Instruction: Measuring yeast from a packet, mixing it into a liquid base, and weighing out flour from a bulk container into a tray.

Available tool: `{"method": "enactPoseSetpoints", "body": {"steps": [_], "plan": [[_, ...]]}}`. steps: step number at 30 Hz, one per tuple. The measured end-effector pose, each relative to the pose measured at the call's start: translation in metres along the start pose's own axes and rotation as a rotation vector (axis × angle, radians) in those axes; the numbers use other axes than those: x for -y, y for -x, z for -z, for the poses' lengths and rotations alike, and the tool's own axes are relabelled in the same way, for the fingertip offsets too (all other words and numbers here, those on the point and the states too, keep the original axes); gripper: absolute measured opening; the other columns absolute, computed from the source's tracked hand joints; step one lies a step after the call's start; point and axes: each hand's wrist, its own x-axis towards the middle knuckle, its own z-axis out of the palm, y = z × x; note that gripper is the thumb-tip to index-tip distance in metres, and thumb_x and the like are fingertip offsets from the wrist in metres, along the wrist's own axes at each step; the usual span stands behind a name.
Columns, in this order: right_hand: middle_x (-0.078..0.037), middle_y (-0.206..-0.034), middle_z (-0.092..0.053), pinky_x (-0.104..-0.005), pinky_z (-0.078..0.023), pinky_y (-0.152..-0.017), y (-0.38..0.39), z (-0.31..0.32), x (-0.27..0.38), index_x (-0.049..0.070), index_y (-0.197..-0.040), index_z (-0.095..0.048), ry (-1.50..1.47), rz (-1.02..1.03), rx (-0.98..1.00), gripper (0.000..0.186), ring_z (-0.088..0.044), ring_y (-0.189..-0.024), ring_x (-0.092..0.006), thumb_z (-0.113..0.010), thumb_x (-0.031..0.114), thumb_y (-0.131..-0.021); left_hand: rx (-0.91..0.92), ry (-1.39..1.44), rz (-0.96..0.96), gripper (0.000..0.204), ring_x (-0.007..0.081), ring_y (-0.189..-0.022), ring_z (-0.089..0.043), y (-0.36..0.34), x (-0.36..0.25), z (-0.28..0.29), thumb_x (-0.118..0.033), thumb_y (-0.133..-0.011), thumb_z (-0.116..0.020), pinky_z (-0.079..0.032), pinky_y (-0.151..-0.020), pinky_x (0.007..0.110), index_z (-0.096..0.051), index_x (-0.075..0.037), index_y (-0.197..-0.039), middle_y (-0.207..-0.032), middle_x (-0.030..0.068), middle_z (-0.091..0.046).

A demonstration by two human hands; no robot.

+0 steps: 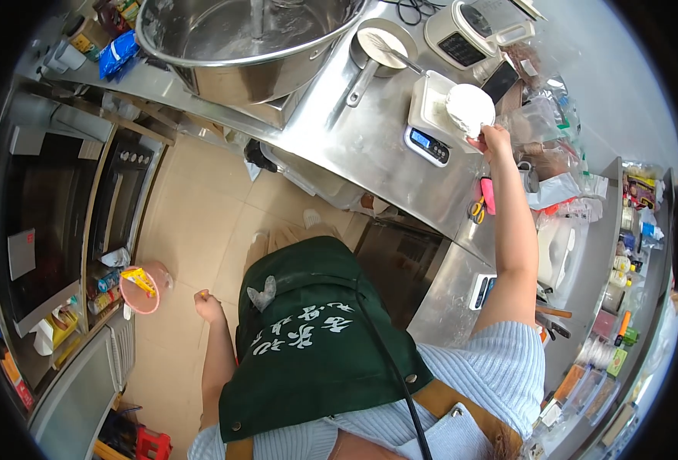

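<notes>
Presently | right grip (495, 140) clamped on white bowl (469, 106) | left grip (209, 307) seemingly together, above floor (189, 199), well apart from counter edge (354, 178)

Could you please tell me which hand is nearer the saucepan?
Right. The right hand is over the counter, to the right of the saucepan; the left hand is far away, above the floor.

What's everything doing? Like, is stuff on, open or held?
Scale: on, screen lit
Big bowl: open
Pan: open, white stuff inside
Whisk: resting in pan
Bin: open, yellow packet at its mouth
Round white thing: held
Right hand: gripping it
Left hand: curled
</notes>
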Motion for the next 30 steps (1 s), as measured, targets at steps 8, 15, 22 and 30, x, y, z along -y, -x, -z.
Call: {"method": "enactPoseSetpoints", "body": {"steps": [8, 15, 22, 30], "plan": [[-0.02, -0.091, -0.054, -0.0339, -0.054, -0.043, -0.041, 0.012, -0.019, -0.009, -0.093, -0.049, 0.207, -0.001, -0.278, 0.027, -0.06, -0.066, -0.0278, -0.048, -0.004, -0.067, 0.035, 0.099, -0.03, 0.007, 0.0123, -0.042, -0.044, -0.005, -0.032, 0.002, -0.003, -0.08, -0.041, -0.036, -0.038, 0.026, -0.048, -0.001, -0.082, -0.057, 0.0041, -0.045], [-0.017, -0.073, -0.054, -0.0328, -0.052, -0.04, -0.044, -0.014, -0.018, -0.008, -0.081, -0.048, 0.286, 0.05, -0.211, 0.017, -0.057, -0.051, -0.0243, -0.051, -0.001, -0.066, -0.004, 0.044, -0.047, 0.007, 0.013, -0.038, -0.042, -0.007, -0.018, -0.001, -0.004, -0.081, -0.042, -0.035, -0.035, 0.027, -0.048, -0.001, -0.082, -0.055, 0.0048, -0.045], [-0.019, -0.081, -0.057, -0.0328, -0.052, -0.041, -0.014, -0.035, -0.002, -0.01, -0.087, -0.051, 0.438, 0.13, -0.254, 0.023, -0.061, -0.064, -0.027, -0.05, 0.001, -0.066, 0.008, 0.058, 0.0, 0.008, 0.0132, -0.04, -0.043, -0.002, -0.026, 0.004, -0.005, -0.081, -0.043, -0.036, -0.037, 0.026, -0.049, -0.001, -0.083, -0.057, 0.0049, -0.045], [-0.025, -0.088, -0.057, -0.0434, -0.043, -0.075, -0.02, -0.022, -0.011, -0.002, -0.091, -0.053, 0.9, 0.377, -0.45, 0.025, -0.057, -0.083, -0.0375, -0.049, 0.01, -0.07, 0.013, 0.044, 0.0, 0.007, 0.0132, -0.041, -0.044, -0.001, -0.022, 0.005, -0.003, -0.081, -0.042, -0.036, -0.038, 0.026, -0.049, -0.001, -0.082, -0.06, 0.0054, -0.046]]}}
